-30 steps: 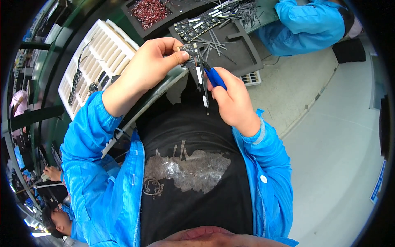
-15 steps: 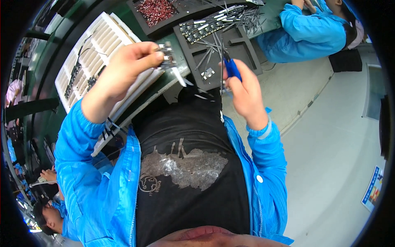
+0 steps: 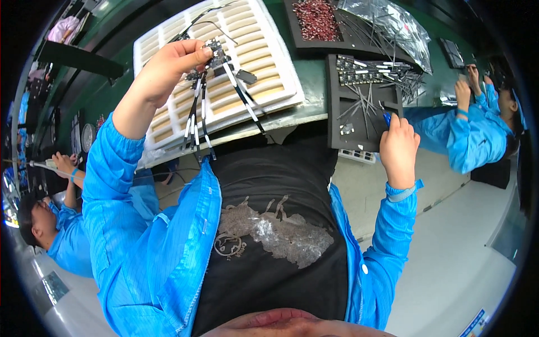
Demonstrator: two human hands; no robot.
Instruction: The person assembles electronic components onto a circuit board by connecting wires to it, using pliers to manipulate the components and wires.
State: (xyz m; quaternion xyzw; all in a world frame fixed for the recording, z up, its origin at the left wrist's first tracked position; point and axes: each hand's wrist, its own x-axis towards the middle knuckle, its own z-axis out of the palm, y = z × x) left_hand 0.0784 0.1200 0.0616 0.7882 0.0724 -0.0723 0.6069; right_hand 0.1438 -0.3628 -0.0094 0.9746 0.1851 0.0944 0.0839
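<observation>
My left hand [image 3: 168,67] is raised over a white slotted foam tray [image 3: 281,84] and pinches a small dark circuit board [image 3: 216,56] from which several black flat cables with white ends hang down. My right hand [image 3: 400,147] rests at the near edge of a black foam tray [image 3: 337,129], fingers closed on a blue-handled tool [image 3: 387,118] of which only the handle tip shows. On that black tray lie thin black strips and small boards [image 3: 368,78].
A dark tray of small red parts [image 3: 317,17] and a clear plastic bag [image 3: 393,25] lie at the back of the green bench. One co-worker in a blue coat [image 3: 477,135] works on the right, another sits low on the left [image 3: 56,236].
My hands have parted: the left carried the board and its cables left over the white tray, the right moved right with the blue tool to the black tray.
</observation>
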